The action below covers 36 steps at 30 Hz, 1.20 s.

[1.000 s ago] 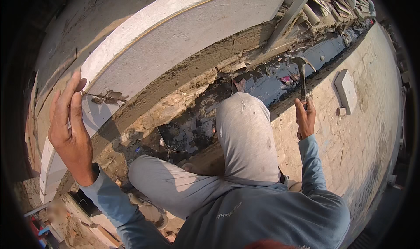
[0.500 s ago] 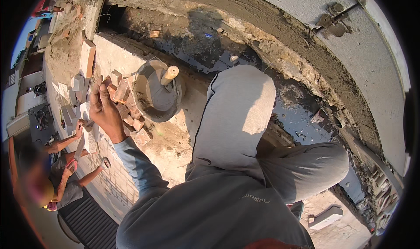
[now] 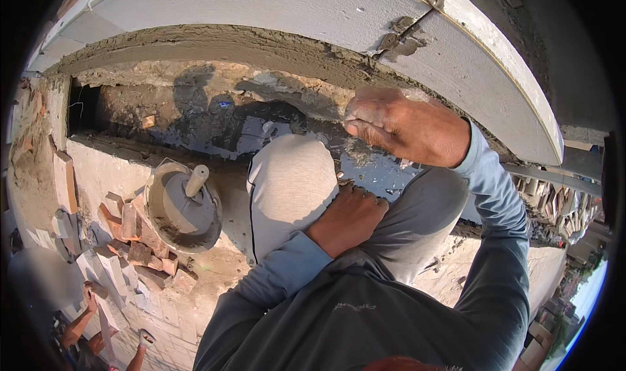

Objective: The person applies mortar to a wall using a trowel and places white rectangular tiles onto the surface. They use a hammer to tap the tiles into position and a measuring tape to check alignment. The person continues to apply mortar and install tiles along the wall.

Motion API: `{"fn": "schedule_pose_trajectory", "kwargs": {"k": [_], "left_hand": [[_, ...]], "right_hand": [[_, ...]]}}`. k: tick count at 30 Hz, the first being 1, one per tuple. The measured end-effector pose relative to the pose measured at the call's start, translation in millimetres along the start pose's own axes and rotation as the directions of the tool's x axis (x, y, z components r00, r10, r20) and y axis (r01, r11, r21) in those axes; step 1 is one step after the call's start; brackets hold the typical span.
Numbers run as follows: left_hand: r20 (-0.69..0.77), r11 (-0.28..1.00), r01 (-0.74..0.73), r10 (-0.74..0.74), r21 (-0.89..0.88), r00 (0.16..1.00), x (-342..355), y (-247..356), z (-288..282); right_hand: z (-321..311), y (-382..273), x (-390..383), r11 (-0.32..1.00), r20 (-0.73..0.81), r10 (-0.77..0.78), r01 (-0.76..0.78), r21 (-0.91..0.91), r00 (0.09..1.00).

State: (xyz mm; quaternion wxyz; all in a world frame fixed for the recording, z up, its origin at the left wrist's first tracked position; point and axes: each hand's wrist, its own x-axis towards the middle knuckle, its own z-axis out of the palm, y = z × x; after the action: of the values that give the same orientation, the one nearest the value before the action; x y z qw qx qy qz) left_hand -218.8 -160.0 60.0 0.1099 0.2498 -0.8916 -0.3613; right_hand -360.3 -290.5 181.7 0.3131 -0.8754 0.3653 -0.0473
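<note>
My right hand [image 3: 411, 126] is held out over the ditch, beside the wet mortar band [image 3: 306, 56] under the pale block wall [image 3: 274, 9]. Its fingers are curled in and the thumb presses against them; whatever they may hold is hidden. Between my knees rests my left hand [image 3: 349, 219], back upward, its fingers bent down out of sight. To the left of my knee stands a bucket [image 3: 214, 231] of grey mortar, with the pale wooden handle [image 3: 197, 180] of a tool sticking up from it.
Dark water [image 3: 375, 175] and rubble lie in the ditch ahead. Broken bricks [image 3: 140, 231] are heaped left of the bucket, with a long brick [image 3: 64, 182] beyond them. At the lower left, another person's hand [image 3: 90, 297] is near pale blocks. Stacked slabs [image 3: 561, 208] stand at the right.
My view has swung to the right. My left hand, raised with fingers apart near the bricks before, is now down between my knees. My right hand has come into view by the wall.
</note>
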Motion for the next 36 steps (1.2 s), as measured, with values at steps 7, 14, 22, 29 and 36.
{"fn": "schedule_pose_trajectory", "kwargs": {"k": [7, 14, 22, 29, 36], "left_hand": [[0.116, 0.983, 0.14, -0.154, 0.119, 0.981, -5.7, 1.4, 7.3], [-0.557, 0.89, 0.079, -0.347, -0.448, 0.754, -0.9, -22.5, 44.4], [-0.42, 0.935, 0.174, -0.298, -0.308, 0.858, 3.1, -35.6, 29.1], [0.151, 0.763, 0.048, -0.188, 0.644, 0.971, 30.0, -23.4, 53.8], [0.633, 0.496, -0.488, -0.175, 0.718, 0.754, 72.1, -29.0, 72.4]], "right_hand": [[90.9, -58.4, 226.0, 0.909, 0.187, -0.4, 0.415, -0.05, 0.897], [219.6, -97.9, 284.0, 0.962, 0.538, -0.118, 0.231, -0.148, 0.834], [218.2, -132.9, 305.9, 0.967, 0.814, 0.089, 0.147, -0.209, 0.574], [186.9, -146.4, 266.9, 0.81, 0.49, -0.278, 0.475, -0.343, 0.826], [160.2, -146.3, 245.9, 0.562, 0.123, -0.666, 0.604, -0.565, 0.735]]}}
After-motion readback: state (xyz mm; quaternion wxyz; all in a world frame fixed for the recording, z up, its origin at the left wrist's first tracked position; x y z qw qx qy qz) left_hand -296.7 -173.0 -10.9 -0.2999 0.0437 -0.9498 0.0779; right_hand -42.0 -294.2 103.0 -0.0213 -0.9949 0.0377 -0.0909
